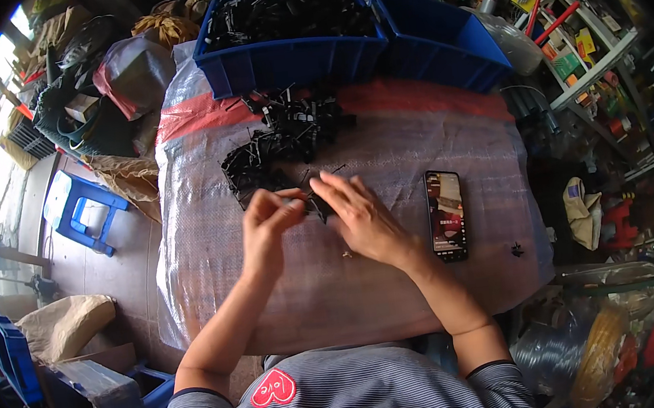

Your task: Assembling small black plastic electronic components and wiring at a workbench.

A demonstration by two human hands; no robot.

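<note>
Over the middle of a sack-covered work surface, my left hand (268,220) is closed in a pinch. A small black plastic part (318,206) with thin prongs sits at its fingertips, between my two hands. Close beside it on the right is my right hand (358,213), with its fingers pressed together and pointing toward the part. What its fingertips hold, if anything, is hidden. Just beyond both hands lies a loose heap of similar black parts (258,157), some with thin pins sticking out. A tiny light-coloured bit (347,254) lies below my right hand.
At the far edge stand a blue bin (289,66) heaped with black parts and a second blue bin (447,54). A lit phone (446,215) lies right of my hands, with a small black piece (517,249) beyond it. A blue stool (82,214) stands on the left floor.
</note>
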